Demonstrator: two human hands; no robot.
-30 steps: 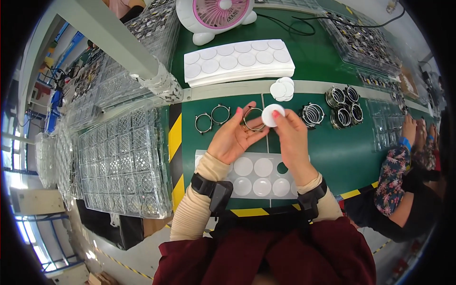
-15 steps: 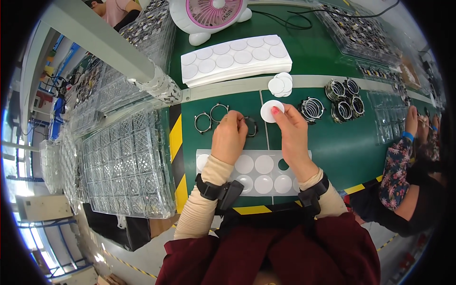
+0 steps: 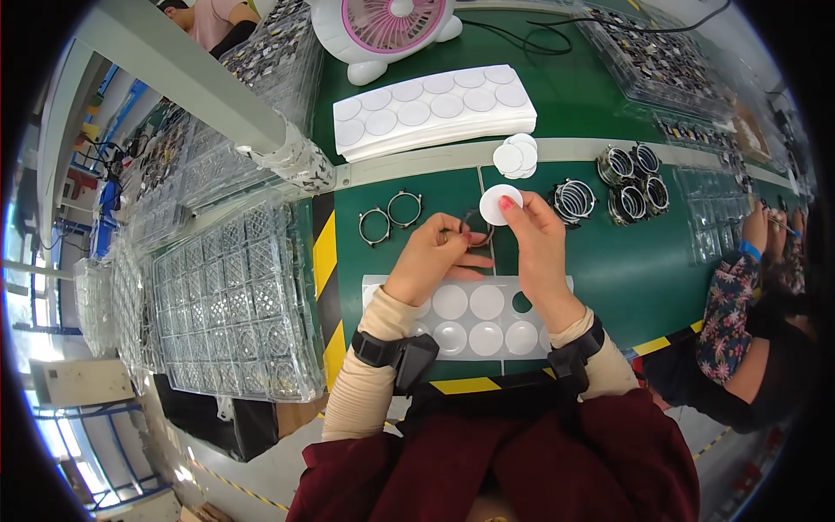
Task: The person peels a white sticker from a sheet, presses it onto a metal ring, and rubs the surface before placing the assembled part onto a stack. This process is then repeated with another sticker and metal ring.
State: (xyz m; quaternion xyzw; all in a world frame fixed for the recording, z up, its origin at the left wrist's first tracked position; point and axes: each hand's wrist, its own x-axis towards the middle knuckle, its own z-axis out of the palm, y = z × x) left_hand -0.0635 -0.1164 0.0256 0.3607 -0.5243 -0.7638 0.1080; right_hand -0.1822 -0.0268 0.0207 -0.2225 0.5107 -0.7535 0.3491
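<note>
My left hand (image 3: 433, 259) pinches a dark metal ring (image 3: 472, 217), which looks like a watch case; its fingers partly hide the ring. Close beside it, a round white disc (image 3: 499, 205) is gripped between the thumb and fingers of my right hand (image 3: 540, 248). The ring sits just left of the disc, partly behind it from this angle. Two more lugged metal rings (image 3: 374, 227) lie left of my left hand. Under my wrists is a sheet of round white stickers (image 3: 486, 338), with one round gap showing green.
Loose white discs (image 3: 515, 157) lie beyond my right hand, near a stack of sticker sheets (image 3: 435, 113). Stacked metal rings (image 3: 573, 201) stand to the right. Clear plastic trays (image 3: 235, 304) fill the left side. A white-and-pink fan (image 3: 391, 26) stands behind. A co-worker's arm (image 3: 731, 283) is at right.
My left hand has moved right with the dark ring, bringing it next to the disc. My right hand keeps hold of the disc and has hardly moved.
</note>
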